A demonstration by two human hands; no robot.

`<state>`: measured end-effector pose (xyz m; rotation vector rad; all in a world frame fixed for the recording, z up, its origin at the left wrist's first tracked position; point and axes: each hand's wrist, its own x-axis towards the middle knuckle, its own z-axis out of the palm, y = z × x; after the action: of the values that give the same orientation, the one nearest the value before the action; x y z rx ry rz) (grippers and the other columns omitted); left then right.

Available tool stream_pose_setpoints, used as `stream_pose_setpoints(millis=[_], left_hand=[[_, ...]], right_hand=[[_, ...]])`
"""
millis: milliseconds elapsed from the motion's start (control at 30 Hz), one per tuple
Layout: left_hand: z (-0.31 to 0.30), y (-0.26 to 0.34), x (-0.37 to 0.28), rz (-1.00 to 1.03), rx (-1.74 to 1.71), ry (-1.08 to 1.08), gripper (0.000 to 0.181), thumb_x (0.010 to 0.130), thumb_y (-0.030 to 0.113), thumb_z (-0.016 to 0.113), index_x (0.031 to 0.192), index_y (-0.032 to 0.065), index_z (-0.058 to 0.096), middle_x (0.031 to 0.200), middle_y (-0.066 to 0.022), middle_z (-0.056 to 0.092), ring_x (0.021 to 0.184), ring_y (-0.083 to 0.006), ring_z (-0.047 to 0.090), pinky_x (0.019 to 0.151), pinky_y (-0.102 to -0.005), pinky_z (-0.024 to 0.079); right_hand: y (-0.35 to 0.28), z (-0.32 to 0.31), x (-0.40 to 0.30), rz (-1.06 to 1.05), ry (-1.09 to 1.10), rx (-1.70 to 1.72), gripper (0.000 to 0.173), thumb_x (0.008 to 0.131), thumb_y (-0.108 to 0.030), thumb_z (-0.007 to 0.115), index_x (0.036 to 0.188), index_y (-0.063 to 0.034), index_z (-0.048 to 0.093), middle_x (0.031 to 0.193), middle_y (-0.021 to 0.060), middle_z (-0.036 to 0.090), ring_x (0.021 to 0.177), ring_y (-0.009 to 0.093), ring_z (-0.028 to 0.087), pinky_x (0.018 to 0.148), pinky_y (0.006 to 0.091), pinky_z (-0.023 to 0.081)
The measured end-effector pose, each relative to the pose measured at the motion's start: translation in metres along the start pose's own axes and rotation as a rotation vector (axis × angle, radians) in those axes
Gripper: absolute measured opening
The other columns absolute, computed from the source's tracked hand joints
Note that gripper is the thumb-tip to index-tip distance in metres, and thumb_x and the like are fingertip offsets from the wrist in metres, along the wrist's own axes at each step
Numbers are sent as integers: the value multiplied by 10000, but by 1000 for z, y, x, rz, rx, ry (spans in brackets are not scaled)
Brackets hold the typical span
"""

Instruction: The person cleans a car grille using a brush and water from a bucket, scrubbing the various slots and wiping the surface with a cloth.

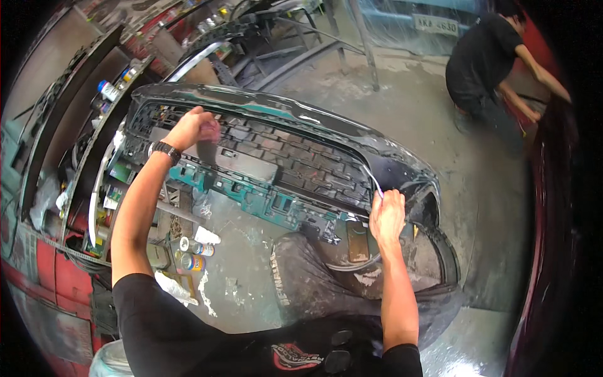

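Note:
Before me lies a dark car bumper (325, 118) with a black mesh grille (301, 158) in a block pattern. A flat plate mount (247, 165) crosses the grille, and green plastic (273, 207) shows along the near edge. Over the grille's left part is my left hand (195, 127), its fingers curled and blurred; whether it holds anything is unclear. My right hand (388, 214) is closed at the grille's right end on a thin pale strip (374, 179), which runs up along the grille's border.
Paint cans (193, 261) stand on the floor at left, beside a metal shelf rack (77, 207) with containers. A metal stand (301, 61) is behind the bumper. At upper right a person (485, 66) bends beside a dark red car panel (541, 226). A plastic-covered vehicle (405, 28) stands beyond.

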<state>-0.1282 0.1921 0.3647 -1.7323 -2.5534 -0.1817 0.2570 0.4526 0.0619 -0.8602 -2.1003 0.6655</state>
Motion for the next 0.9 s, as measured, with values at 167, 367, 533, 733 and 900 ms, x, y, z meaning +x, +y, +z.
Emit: stream_pose_setpoints(millis=[167,367,533,733,900], left_hand=[[10,-44,-22,-213,137,450,258,910,263,746,1002,25,704,964,-182,677,918,-378,668,845,-441,533],[33,-30,0,-305,86,517,302,889,338,739,976,49,728,920,-186,683,902,-367,681,817,-446,533],[38,-25,-6,-390,94,545,316,885,356,714,975,53,734,943,-178,693,924,-366,690,820,-463,539],[39,-24,-11,-444,103,565,308,890,380,707,959,81,726,963,-155,676,948,-366,678,813,-465,531],[42,-28,-14,-389,94,614,311,888,365,699,970,67,724,954,-159,669,936,-370,673,812,-469,529]], right_hand=[[11,-2,4,11,59,218,194,965,-98,607,843,44,556,875,222,556,867,418,546,818,506,453],[81,-57,-117,-352,0,-213,262,828,-128,753,757,-51,512,669,150,502,569,378,528,530,503,443],[23,-23,-128,-183,-761,-338,247,961,-290,657,978,-52,593,778,185,684,663,390,684,597,508,549],[33,114,-72,-579,-1153,-502,233,969,-254,603,1055,-37,621,898,183,704,783,375,699,668,488,559],[83,214,-85,-465,-1480,-577,259,969,-222,563,1118,-22,633,996,188,715,885,374,706,729,482,564]])
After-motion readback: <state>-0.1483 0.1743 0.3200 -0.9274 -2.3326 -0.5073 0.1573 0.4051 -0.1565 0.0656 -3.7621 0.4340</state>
